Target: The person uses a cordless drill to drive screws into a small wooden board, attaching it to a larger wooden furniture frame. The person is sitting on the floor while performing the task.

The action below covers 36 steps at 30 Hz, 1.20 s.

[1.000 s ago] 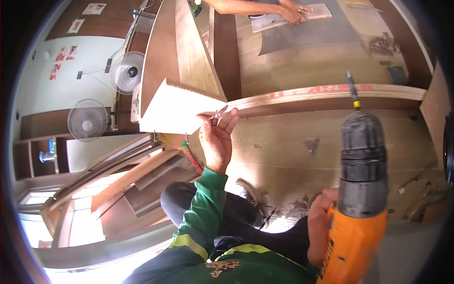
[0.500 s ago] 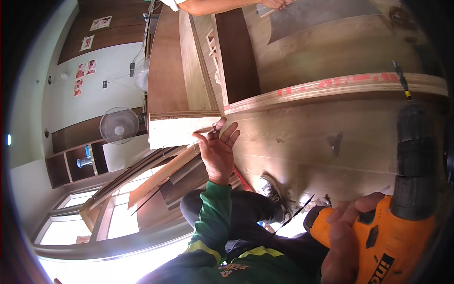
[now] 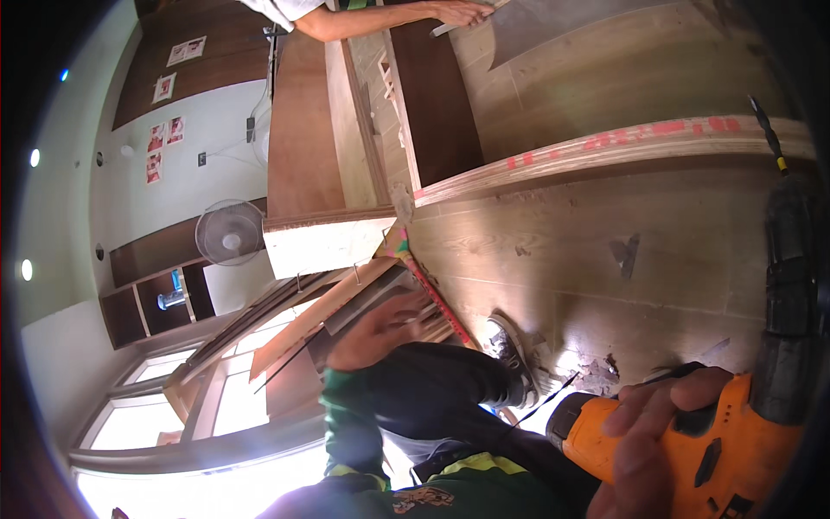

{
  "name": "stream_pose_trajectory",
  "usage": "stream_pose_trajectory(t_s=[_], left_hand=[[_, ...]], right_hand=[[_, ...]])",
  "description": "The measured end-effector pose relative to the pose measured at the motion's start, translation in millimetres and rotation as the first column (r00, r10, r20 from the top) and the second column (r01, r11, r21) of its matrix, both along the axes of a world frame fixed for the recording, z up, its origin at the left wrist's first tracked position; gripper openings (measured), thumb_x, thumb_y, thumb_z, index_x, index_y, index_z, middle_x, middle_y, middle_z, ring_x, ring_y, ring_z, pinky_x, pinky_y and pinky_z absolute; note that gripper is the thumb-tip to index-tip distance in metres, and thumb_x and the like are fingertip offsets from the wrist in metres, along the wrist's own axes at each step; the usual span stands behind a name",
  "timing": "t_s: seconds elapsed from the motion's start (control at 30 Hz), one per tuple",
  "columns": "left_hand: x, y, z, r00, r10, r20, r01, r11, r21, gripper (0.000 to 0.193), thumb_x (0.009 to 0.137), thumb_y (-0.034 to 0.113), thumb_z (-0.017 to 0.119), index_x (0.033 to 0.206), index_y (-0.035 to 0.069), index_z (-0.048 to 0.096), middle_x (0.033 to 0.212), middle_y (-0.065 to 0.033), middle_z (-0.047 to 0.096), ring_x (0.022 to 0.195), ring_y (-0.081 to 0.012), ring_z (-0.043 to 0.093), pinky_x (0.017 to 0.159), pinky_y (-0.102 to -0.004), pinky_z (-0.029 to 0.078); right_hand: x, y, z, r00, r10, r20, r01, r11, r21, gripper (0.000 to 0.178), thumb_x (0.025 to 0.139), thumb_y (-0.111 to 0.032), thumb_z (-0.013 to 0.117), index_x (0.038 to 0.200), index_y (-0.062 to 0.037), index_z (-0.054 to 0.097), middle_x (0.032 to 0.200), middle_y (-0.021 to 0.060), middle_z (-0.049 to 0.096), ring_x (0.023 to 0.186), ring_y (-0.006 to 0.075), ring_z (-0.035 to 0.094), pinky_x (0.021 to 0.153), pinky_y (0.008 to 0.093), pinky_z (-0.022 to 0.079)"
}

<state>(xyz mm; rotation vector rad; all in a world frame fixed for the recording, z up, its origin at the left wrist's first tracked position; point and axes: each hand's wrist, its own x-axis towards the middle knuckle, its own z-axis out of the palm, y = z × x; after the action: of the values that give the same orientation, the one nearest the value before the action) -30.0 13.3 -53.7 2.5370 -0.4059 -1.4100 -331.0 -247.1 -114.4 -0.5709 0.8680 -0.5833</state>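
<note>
My right hand (image 3: 644,432) is wrapped round an orange and black cordless drill (image 3: 739,445) at the lower right. A dark bit (image 3: 767,134) sticks up from the drill's chuck. My left hand (image 3: 380,329) is near my bent knee, smeared by motion; whether its fingers hold anything cannot be made out. Beyond it stands a wooden box-like frame (image 3: 324,246) with a pale end board. Several thin screws or nails (image 3: 357,275) stick out along that board's lower edge, one of them near its right corner. My left hand is apart from the board.
Another person's hand (image 3: 462,12) holds a pale tool at the top. A long plywood edge (image 3: 605,143) with red markings crosses the right side. Stacked boards (image 3: 311,320) and a red strip (image 3: 441,303) lie left of my shoe (image 3: 508,350). A fan (image 3: 231,233) stands farther left.
My left hand has dropped away from the end board's corner toward my knee. The drill has shifted slightly right in my right hand. The other person's arm has come further into view.
</note>
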Motion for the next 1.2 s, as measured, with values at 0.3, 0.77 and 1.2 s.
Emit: stream_pose_trajectory(t_s=[0.3, 0.77, 1.2], left_hand=[[64.4, 46.4, 30.7, 0.856, 0.239, 0.459, 0.133, 0.756, -0.641, 0.103, 0.083, 0.032, 0.088, 0.158, 0.003, 0.025, 0.15, -0.0129, 0.044, 0.136, -0.0251, 0.05, 0.11, -0.0406, 0.045], [106.8, 36.7, -37.1, 0.913, 0.291, 0.287, 0.148, 0.418, -0.896, 0.078, 0.077, 0.028, 0.093, 0.136, -0.001, 0.051, 0.121, -0.0147, 0.067, 0.113, -0.0224, 0.066, 0.101, -0.0383, 0.052], [189.6, 15.8, 37.3, 0.263, 0.027, 0.964, 0.963, -0.06, -0.261, 0.057, 0.09, 0.05, 0.068, 0.13, 0.009, 0.064, 0.125, -0.0139, 0.064, 0.131, -0.0385, 0.049, 0.111, -0.0516, 0.037]], right_hand=[[30.3, 35.8, 27.7, 0.996, -0.01, -0.092, -0.007, 0.983, -0.186, 0.043, 0.084, 0.002, 0.068, 0.124, -0.0002, 0.05, 0.104, 0.0088, 0.058, 0.086, 0.0175, 0.061, 0.085, 0.0363, 0.052], [54.8, 144.1, 15.0, 0.97, 0.134, -0.205, -0.213, 0.871, -0.442, 0.045, 0.086, 0.012, 0.06, 0.129, 0.0011, 0.053, 0.121, 0.0104, 0.06, 0.104, 0.0185, 0.061, 0.091, 0.0306, 0.051], [111.9, 172.0, 27.4, 0.998, -0.033, -0.06, -0.028, 0.598, -0.801, 0.035, 0.084, 0.003, 0.059, 0.118, -0.0017, 0.054, 0.094, 0.0074, 0.055, 0.084, 0.0201, 0.058, 0.084, 0.0365, 0.05]])
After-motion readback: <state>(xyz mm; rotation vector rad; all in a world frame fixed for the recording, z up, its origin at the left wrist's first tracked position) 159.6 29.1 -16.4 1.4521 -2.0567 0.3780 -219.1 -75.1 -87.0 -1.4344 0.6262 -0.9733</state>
